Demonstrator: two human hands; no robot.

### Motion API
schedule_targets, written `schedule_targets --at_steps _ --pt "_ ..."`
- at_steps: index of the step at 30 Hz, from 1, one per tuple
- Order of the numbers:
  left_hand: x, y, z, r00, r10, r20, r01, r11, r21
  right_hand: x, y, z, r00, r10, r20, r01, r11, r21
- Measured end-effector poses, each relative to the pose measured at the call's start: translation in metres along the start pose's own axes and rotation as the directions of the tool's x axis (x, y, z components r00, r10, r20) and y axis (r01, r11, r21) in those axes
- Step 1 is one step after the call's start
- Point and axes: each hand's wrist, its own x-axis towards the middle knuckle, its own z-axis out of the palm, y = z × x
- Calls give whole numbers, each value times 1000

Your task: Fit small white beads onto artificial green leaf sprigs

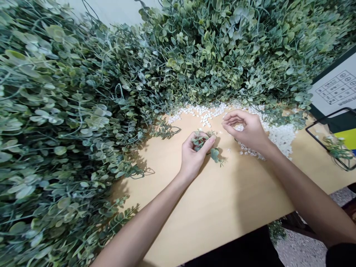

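My left hand point(191, 157) is closed around a small artificial greenery sprig point(214, 154), just over the wooden tabletop. Green leaves stick out past the thumb and above the fingers. To its right, my right hand point(250, 132) is raised with thumb and fingertips curled together in a pinch. Anything between those fingertips is too small to make out. Beneath and behind the right hand lie many small white plastic pieces point(280, 139), spread in a loose pile. A tiny white star-shaped piece point(228, 150) rests on the table between the hands.
Heaped artificial greenery point(69, 111) fills the left side and the back of the table point(194, 211). A dark wire-rimmed holder point(313, 131) with a few sprigs stands at the right edge. Behind it leans a printed sheet point(333, 89). Speckled floor shows at lower right.
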Motion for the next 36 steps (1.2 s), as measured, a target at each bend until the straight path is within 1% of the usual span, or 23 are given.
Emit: schedule_targets --at_steps 3,6,8,11,14,17,19,21,25,29,36 --pt "0 -1 0 999 -33 17 34 997 -63 0 -4 2 991 107 75 -120 973 197" --pt "0 0 0 999 -36 28 38 994 -99 0 -10 5 966 195 170 -245 900 362" --pt "1 0 0 999 -30 22 32 994 -104 0 -13 7 947 222 232 -305 847 435" --pt "1 0 -1 1000 -23 2 23 995 -92 -2 -18 12 924 248 292 -364 807 465" --pt "1 0 -1 1000 -11 -23 9 997 -77 -4 -19 13 921 248 300 -367 810 458" --pt "1 0 -1 999 -4 -36 1 997 -73 -5 -19 11 921 196 337 -345 811 472" --pt "1 2 -1 1000 -6 -26 4 997 -72 -5 -19 11 918 165 361 -338 802 493" --pt "1 3 -1 1000 -11 -4 11 997 -70 -5 -19 11 923 161 349 -327 805 495" --pt "0 4 -1 1000 -4 19 5 998 -61 -5 -20 13 941 170 294 -293 844 450" --pt "0 2 0 1000 7 -14 -8 997 -76 -4 -18 12 948 174 266 -279 857 434" --pt "1 -2 -1 999 -26 -21 22 989 -145 -3 -18 8 936 240 258 -336 826 452"
